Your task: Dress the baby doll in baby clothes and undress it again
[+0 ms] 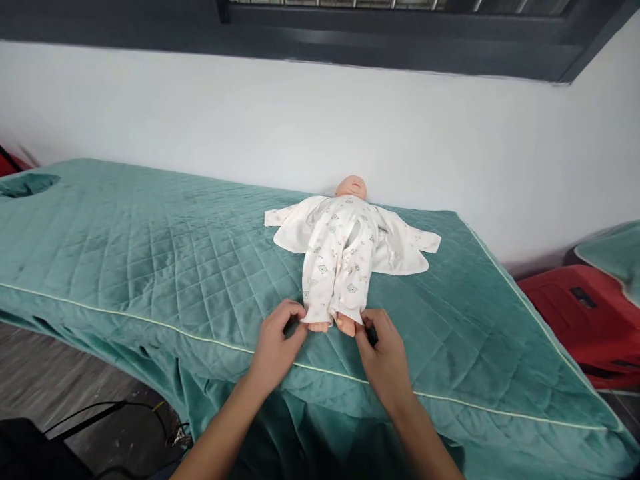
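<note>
A baby doll (351, 187) lies on its back on the green quilted bed cover (210, 267), head toward the wall and feet toward me. White printed baby pants (320, 267) cover its legs and reach up over its belly. Beneath it a white baby shirt (400, 247) is spread open, sleeves out to both sides. My left hand (281, 337) pinches the cuff of the left pant leg. With thumb and fingers, my right hand (383, 350) pinches the cuff of the right one. The doll's toes (346, 325) stick out below both cuffs.
Behind the bed is a white wall (175, 113) under a dark window frame (350, 40). A red plastic case (575, 320) stands at the right. The bed cover has a hole (30, 185) at far left. Black cables (125, 403) lie on the floor at lower left.
</note>
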Demonstrator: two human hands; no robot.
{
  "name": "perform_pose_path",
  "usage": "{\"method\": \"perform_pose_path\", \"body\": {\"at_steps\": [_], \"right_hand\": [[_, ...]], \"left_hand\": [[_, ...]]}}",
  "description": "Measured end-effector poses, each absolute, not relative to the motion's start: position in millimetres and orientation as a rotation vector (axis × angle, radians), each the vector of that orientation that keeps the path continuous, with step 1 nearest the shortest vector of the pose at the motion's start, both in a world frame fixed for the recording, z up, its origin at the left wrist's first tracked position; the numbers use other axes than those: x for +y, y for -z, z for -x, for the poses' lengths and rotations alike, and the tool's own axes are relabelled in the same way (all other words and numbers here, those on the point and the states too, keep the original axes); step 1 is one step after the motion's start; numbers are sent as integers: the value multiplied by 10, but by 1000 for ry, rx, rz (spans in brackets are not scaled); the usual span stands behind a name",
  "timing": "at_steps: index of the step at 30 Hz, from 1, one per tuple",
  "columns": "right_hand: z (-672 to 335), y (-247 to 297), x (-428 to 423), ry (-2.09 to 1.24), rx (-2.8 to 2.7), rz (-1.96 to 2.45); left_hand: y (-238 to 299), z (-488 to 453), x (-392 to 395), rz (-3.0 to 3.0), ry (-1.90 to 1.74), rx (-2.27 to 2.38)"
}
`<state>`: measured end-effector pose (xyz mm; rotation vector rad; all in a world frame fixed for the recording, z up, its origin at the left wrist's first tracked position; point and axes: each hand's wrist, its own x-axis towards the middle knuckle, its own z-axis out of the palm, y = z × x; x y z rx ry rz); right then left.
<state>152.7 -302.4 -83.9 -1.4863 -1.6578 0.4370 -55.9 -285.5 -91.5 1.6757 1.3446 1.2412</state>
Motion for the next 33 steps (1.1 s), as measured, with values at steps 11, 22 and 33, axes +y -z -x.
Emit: {"method": "perform_pose_path", "body": {"at_steps": [11, 22, 33], "right_hand": [[-1617, 331, -3087, -336, -1806, 1246], [-1737, 660, -3195, -331, -1875, 1254], [-1684, 812, -3205, -319, -1837, 1505]], "left_hand": [[649, 373, -3019, -2021, -1358, 1356], [646, 61, -2861, -2440, -1164, 1292], [627, 163, -2785, -2536, -1402, 1135]]}}
